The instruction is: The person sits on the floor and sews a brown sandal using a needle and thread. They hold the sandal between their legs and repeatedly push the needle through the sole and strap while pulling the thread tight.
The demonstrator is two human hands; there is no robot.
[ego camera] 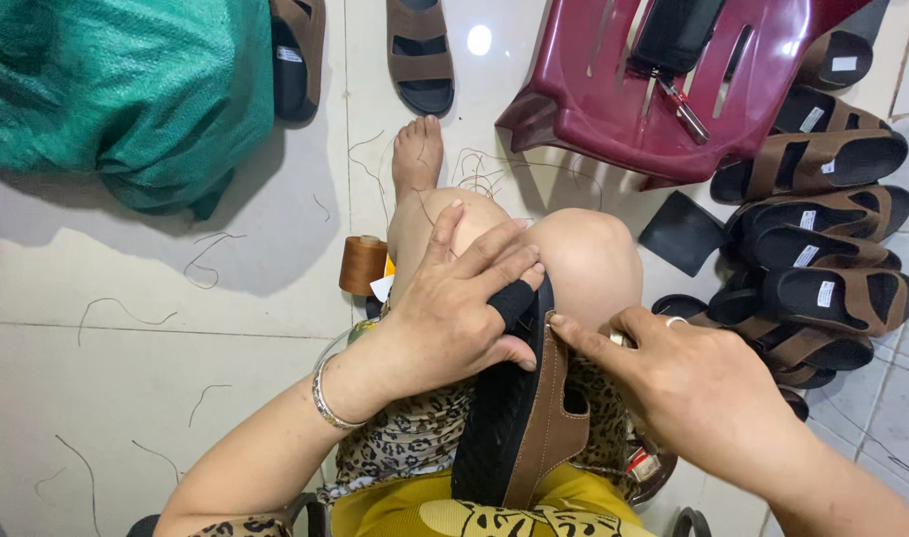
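Pale glossy floor tiles (126, 288) caught a ceiling light's glare (479, 40); loose threads (211, 254) lay scattered, a maroon plastic stool (593, 99) tipped over nearby

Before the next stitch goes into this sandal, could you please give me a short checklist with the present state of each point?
1. Sandal braced on the lap, sole edge up: ok.
2. Left hand has a firm grip over the sandal's front end: ok.
3. Right hand fingertips at the brown strap near the sole edge: ok.
4. Needle held in the right hand: cannot tell, too small to see.
5. Thread spool upright on the floor beside the knee: ok.
6. Finished sandals stacked at the right, apart from the hands: ok.
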